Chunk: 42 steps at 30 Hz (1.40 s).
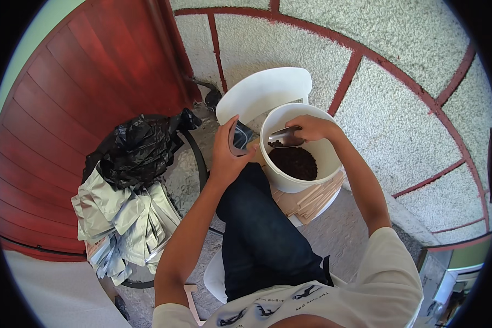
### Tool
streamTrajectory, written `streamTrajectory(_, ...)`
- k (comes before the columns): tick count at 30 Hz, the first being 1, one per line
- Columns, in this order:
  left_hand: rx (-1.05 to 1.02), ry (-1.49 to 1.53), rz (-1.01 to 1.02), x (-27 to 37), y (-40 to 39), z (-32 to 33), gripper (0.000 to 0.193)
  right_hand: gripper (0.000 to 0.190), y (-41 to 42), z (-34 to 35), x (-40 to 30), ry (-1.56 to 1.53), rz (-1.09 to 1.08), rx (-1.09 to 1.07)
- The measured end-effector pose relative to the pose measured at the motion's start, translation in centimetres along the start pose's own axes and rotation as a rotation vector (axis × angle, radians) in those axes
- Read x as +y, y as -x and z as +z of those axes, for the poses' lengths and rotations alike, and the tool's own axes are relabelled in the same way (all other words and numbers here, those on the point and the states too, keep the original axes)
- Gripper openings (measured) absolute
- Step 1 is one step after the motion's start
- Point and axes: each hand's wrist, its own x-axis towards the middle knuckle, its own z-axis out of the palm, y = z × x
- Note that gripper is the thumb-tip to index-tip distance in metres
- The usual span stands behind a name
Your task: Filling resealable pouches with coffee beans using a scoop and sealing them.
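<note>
My right hand (311, 128) grips a metal scoop (289, 138) inside a white plastic bucket (285, 180). A few dark beans sit near the scoop's lip, and a heap of dark brown beans (295, 163) covers part of the bucket's floor. To the left of the bucket, my left hand (226, 153) holds a grey pouch (233, 141), thumb and fingers spread around its open mouth. The pouch's lower part is hidden. Under the bucket, a white chair (266, 84) carries flat tan pieces (317, 201), perhaps folded paper packs.
At left, silver foil pouches (123, 221) lie piled beside a crumpled black plastic bag (143, 147), on a stand with a dark round frame. A red panelled door (86, 82) rises behind them. A textured white wall (393, 135) with red lines borders the right side.
</note>
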Motion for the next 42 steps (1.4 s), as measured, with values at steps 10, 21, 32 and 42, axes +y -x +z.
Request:
streamTrajectory(10,-0.027,-0.188,0.095,-0.9,0.0,-0.4,0.086,0.033,2.2,-6.9,-10.2,0.363,-0.247,0.074)
streamTrajectory(21,0.054,-0.191,0.132,-1.6,-0.2,-0.2,0.090,0.031,1.8,-3.6,-20.0,1.016,-0.143,0.430)
streamTrajectory(32,-0.031,-0.063,0.070,-1.3,0.0,-0.3,0.085,0.030,-2.4,1.8,-4.6,0.885,0.278,-0.146)
streamTrajectory(42,-0.045,0.019,-0.056,0.7,-0.2,0.4,0.084,0.037,-3.1,4.2,-1.7,0.673,0.056,-0.244)
